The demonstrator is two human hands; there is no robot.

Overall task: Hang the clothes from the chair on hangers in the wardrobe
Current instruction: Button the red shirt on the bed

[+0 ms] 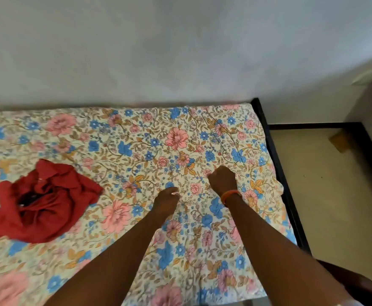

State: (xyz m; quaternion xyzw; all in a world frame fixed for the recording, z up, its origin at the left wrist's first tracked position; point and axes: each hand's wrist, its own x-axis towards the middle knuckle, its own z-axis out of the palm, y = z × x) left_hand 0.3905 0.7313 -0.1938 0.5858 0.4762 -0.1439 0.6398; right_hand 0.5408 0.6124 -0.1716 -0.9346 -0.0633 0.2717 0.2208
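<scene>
A crumpled red garment (44, 202) lies on the left part of a bed covered by a floral sheet (136, 146). My left hand (166, 200) and my right hand (222, 180) are side by side over the bed's right half, well to the right of the garment. Both have curled fingers pressed into the sheet, and creases in the fabric run toward each hand, so each seems to pinch the sheet. An orange bangle sits on my right wrist. I see no hanger and no wardrobe.
A pale wall rises behind the bed. The black bed frame (275, 155) borders the right side, with beige floor (326, 195) beyond it. A wooden leg (340, 141) stands at the far right, and a dark brown curved object (357, 283) shows at the lower right.
</scene>
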